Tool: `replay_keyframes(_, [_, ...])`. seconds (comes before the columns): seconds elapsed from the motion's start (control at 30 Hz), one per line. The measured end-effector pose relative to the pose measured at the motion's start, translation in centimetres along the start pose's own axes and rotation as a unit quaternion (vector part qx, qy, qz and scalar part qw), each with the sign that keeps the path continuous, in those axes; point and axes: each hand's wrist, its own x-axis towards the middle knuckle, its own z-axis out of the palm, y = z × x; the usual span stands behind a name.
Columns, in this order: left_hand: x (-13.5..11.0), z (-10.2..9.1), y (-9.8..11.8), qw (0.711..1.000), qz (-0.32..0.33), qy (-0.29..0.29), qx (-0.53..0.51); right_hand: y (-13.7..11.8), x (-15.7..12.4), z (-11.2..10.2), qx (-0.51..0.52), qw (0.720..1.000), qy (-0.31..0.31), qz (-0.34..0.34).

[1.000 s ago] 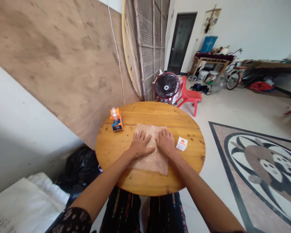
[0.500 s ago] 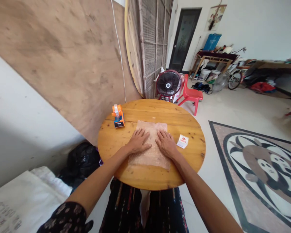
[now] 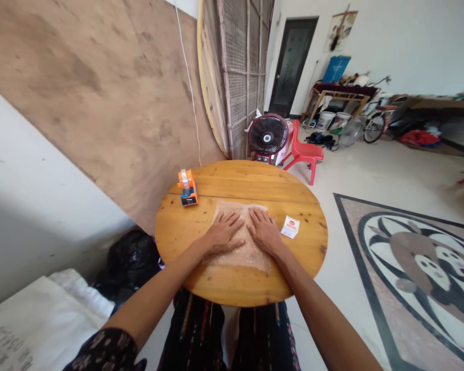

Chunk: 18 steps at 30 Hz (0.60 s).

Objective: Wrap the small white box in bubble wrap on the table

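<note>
A sheet of clear bubble wrap [image 3: 237, 260] lies flat on the round wooden table [image 3: 232, 291]. My left hand [image 3: 223, 233] rests palm down on its left part, fingers stretched out. On the right part lies my right hand [image 3: 263, 231], also flat with fingers extended. To the right of that hand is a small white box [image 3: 290, 226] with red print. An orange and blue tape dispenser [image 3: 188, 188] with a roll of clear tape stands near the table's left rear edge.
Behind the table are a fan [image 3: 268, 136] and a red plastic chair [image 3: 305, 152]. A wooden board [image 3: 100, 103] leans at the left. Black bags [image 3: 133, 257] and a white sack [image 3: 34, 319] lie on the floor at lower left.
My left hand has slid slightly to the right over the bubble wrap. The wrap's far edge sits a little nearer to me. My right hand has hardly moved.
</note>
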Motion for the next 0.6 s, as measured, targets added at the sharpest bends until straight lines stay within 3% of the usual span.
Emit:
replay_keyframes(0.3, [-0.4,0.0,-0.2,0.999,-0.013,-0.037,-0.021,-0.1,-0.2,-1.0,0.001,1.0,-0.026,0.014])
replay_keyframes(0.47, [-0.3,0.0,-0.3,0.999,-0.016,-0.017,-0.032,-0.6,-1.9,-4.5,-0.054,0.998,-0.003,-0.019])
replay_keyframes(0.6, [-0.3,0.3,-0.4,0.999,-0.018,-0.016,-0.037,1.2,-3.1,-7.3,-0.101,0.995,0.025,0.007])
